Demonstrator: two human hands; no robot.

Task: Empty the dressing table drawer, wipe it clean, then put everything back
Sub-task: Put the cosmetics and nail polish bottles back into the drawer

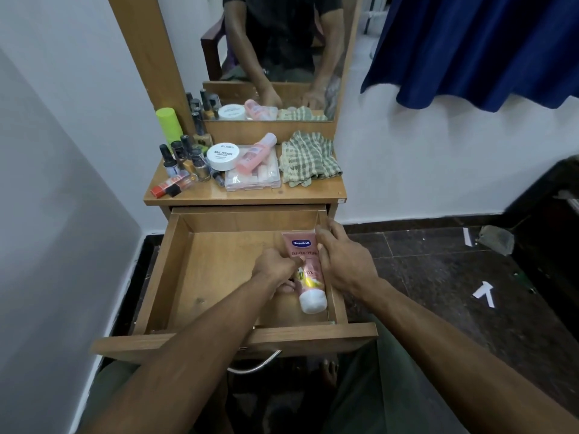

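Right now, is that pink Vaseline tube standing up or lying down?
Lying down. The Vaseline tube lies flat on the drawer floor by its right wall, white cap toward the person.

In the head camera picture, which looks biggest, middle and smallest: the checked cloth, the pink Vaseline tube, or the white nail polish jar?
1. checked cloth
2. pink Vaseline tube, though it is nearer the camera, so partly unsure
3. white nail polish jar

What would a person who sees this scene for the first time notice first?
First, the open wooden drawer, almost bare, with both hands in its right part around a pink Vaseline tube: the left hand touches the tube's left side and the right hand lies along its right side. Next, the dressing table top above, crowded with nail polish bottles, a white jar and a checked cloth.
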